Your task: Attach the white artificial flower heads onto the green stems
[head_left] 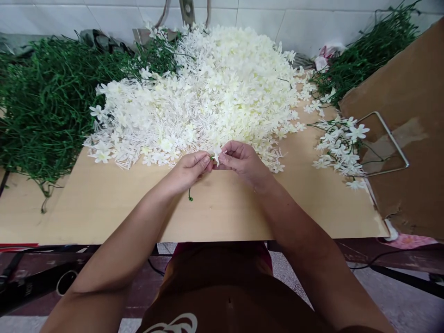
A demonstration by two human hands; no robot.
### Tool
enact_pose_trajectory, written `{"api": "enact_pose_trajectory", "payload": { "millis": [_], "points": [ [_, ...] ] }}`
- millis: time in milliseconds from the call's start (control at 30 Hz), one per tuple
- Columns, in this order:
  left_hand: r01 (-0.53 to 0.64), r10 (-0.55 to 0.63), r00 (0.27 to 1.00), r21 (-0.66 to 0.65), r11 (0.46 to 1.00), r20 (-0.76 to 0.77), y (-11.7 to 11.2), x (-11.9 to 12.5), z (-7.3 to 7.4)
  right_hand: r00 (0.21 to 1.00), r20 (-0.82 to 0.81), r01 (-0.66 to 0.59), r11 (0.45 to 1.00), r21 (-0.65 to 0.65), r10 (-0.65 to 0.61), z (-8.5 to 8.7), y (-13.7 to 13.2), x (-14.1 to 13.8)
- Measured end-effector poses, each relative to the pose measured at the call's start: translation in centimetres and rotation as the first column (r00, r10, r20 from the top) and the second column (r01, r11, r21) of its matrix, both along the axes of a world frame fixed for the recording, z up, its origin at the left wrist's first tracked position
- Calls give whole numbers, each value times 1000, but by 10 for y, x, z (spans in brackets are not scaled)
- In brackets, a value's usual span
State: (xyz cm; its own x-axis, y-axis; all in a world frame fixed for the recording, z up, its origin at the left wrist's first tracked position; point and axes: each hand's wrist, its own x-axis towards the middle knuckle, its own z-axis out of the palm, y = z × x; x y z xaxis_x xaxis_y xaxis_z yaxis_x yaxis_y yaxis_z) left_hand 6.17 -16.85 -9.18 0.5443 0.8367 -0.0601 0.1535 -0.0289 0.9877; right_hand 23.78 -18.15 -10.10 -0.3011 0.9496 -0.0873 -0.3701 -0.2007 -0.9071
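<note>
My left hand [189, 170] pinches a thin green stem [189, 195] whose lower end hangs below the fingers over the wooden table [104, 203]. Facing it, my right hand [241, 161] pinches a small white artificial flower [217, 154] at the stem's top end. Both hands meet at the front edge of a big heap of loose white flowers [215, 92].
A mass of green stems [41, 106] covers the table's left side, with more green stems [371, 51] at the back right. Stems with flowers attached [342, 145] lie at the right by a cardboard box [405, 134] with a wire handle [391, 138]. White tiled wall behind.
</note>
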Motion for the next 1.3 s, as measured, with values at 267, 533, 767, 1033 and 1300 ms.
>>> {"api": "enact_pose_trajectory", "payload": {
  "millis": [267,533,767,1033,1300],
  "points": [
    [24,-2,987,138,990,-160,2,-3,-2,943,315,55,983,176,-109,-1,2,-1],
    [-34,52,973,83,996,-224,3,-2,-5,926,331,117,970,212,-184,-5,-1,-9],
    [3,10,982,70,998,-189,4,-5,-6,962,232,122,985,120,-147,-7,-1,-14],
    [-33,32,994,0,999,-108,4,-2,-11,953,237,165,979,117,-189,-17,-1,-19],
    [-47,46,991,-13,999,-123,7,0,-13,958,188,203,975,88,-217,-19,-2,-21]
  ]
}}
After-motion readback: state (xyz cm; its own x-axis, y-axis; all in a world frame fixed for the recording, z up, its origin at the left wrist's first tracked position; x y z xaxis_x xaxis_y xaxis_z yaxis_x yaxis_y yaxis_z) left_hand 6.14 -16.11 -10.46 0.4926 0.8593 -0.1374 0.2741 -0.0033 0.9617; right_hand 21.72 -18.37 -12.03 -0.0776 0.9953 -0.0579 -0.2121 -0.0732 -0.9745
